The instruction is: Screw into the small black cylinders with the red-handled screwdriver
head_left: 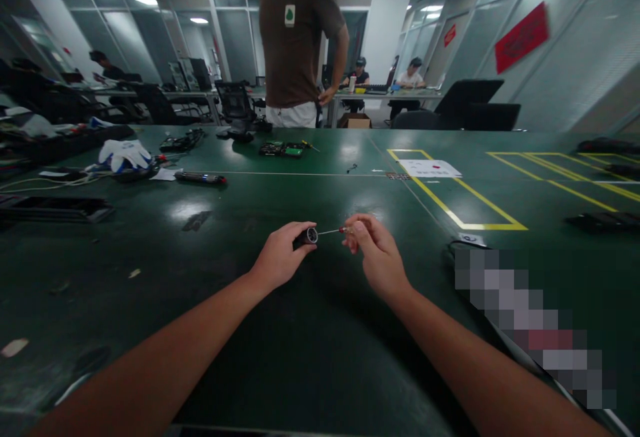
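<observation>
Over the green table, my left hand point(277, 257) grips a short black cylinder point(311, 235) between thumb and fingers. Its round end, with a pale ring, faces right. My right hand point(376, 250) is closed around the handle of a thin screwdriver point(330, 231), which has a red part near the fingers. The metal shaft points left, and its tip reaches the ringed end of the cylinder. Whether the tip is inside or only touching, I cannot tell. Most of the handle is hidden by my right fingers.
White gloves point(125, 155), a dark pen-shaped tool point(201, 178) and green circuit boards point(283, 149) lie farther back. A paper sheet point(431, 168) overlaps a yellow taped outline. A long blurred-out object lies by my right forearm. A person point(300, 37) stands across the table.
</observation>
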Action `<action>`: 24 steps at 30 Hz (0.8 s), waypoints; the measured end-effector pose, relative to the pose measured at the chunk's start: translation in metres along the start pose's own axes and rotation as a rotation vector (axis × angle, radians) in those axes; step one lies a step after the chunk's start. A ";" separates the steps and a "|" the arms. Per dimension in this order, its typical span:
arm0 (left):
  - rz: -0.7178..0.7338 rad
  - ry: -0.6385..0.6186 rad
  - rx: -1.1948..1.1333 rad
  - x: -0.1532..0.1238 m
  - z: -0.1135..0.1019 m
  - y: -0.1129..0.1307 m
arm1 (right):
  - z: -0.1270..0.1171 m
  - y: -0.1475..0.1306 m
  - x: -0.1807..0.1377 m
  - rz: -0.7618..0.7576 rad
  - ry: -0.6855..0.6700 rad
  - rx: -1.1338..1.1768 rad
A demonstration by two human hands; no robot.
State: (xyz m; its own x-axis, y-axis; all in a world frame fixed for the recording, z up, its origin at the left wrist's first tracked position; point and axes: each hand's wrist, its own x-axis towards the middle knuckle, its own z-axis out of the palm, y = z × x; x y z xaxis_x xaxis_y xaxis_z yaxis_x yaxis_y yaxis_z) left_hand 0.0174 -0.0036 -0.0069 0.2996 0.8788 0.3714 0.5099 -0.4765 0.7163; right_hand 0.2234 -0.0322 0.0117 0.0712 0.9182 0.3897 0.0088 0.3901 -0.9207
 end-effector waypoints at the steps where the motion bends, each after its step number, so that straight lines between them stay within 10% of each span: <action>1: 0.013 -0.009 0.006 0.000 0.000 0.000 | 0.000 -0.001 -0.001 0.000 0.006 -0.020; 11: 0.070 -0.036 0.011 -0.002 0.000 0.002 | -0.002 0.016 0.006 0.068 0.140 0.010; 18: 0.154 -0.115 0.203 0.003 -0.005 0.005 | -0.014 0.031 0.021 0.453 0.208 0.365; 24: 0.107 -0.155 0.211 0.002 -0.006 0.002 | -0.012 0.036 0.019 0.325 0.257 0.220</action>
State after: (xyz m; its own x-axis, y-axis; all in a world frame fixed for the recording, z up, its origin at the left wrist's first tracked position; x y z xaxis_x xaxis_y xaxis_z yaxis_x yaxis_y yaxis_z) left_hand 0.0139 -0.0032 -0.0010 0.4718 0.8169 0.3318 0.6205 -0.5750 0.5333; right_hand 0.2366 -0.0016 -0.0143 0.2801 0.9592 0.0392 -0.2641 0.1162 -0.9575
